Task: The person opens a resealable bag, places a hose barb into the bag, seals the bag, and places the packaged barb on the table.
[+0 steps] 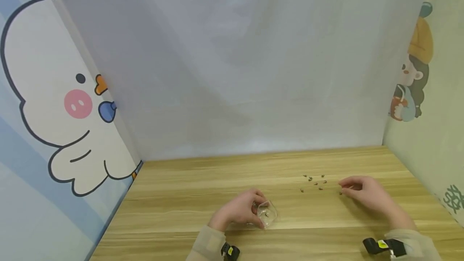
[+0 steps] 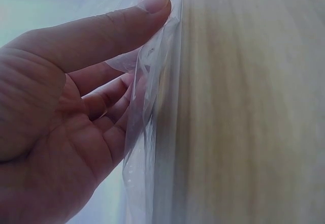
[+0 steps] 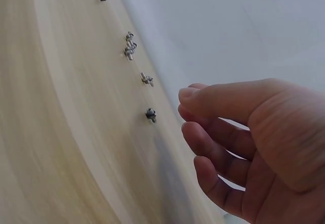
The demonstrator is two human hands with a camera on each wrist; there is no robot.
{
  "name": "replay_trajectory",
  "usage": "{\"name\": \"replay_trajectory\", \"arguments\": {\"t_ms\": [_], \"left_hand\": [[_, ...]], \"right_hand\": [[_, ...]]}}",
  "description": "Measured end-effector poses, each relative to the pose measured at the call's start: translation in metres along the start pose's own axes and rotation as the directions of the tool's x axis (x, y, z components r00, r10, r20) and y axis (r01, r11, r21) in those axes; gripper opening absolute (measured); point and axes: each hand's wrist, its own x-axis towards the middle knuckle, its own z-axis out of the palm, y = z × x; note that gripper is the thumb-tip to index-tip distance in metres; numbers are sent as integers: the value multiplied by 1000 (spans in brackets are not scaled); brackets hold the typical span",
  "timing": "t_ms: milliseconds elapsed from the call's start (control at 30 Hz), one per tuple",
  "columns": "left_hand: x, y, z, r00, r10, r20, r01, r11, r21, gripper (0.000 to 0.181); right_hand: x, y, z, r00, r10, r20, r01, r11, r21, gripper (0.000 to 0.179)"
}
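Observation:
My left hand (image 1: 241, 209) grips a small clear plastic container (image 1: 271, 209) close over the wooden table, thumb on the near side and fingers on the far side. A small metal piece shows inside it. In the left wrist view, the thumb (image 2: 127, 23) lies along the thin, creased plastic (image 2: 139, 132). My right hand (image 1: 367, 193) hovers over the right of the table, fingers loosely bent, with nothing visible between thumb and fingertips. Just beneath its fingertips lies one small screw-like metal piece (image 1: 340, 193). More such pieces (image 3: 147, 79) lie beyond the fingertips in the right wrist view.
Several small metal pieces (image 1: 315, 183) are scattered on the wooden table (image 1: 174, 196) between the hands. A pale curtain (image 1: 232, 71) hangs along the table's back edge. Printed cartoon panels stand at the left (image 1: 36, 92) and right (image 1: 442, 112).

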Motion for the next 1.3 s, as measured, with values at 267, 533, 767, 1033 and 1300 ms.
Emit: {"name": "replay_trajectory", "arguments": {"t_ms": [267,533,767,1033,1300], "left_hand": [[0,-1,0,1000,-14,5,15,1000,-24,57],[0,0,0,1000,-25,2,25,999,-40,55],[0,2,0,1000,-20,-7,20,998,-63,54],[0,2,0,1000,-16,1,16,997,-75,53],[1,2,0,1000,-18,2,18,997,-76,54]], "right_hand": [[-2,7,-4,1000,26,-16,-26,999,-20,25],[0,11,4,999,25,39,-25,1000,-11,29],[2,12,7,997,10,74,-9,1000,-8,29],[3,13,11,998,2,59,1,999,-37,23],[4,11,12,998,20,51,-18,999,-43,21]]}}
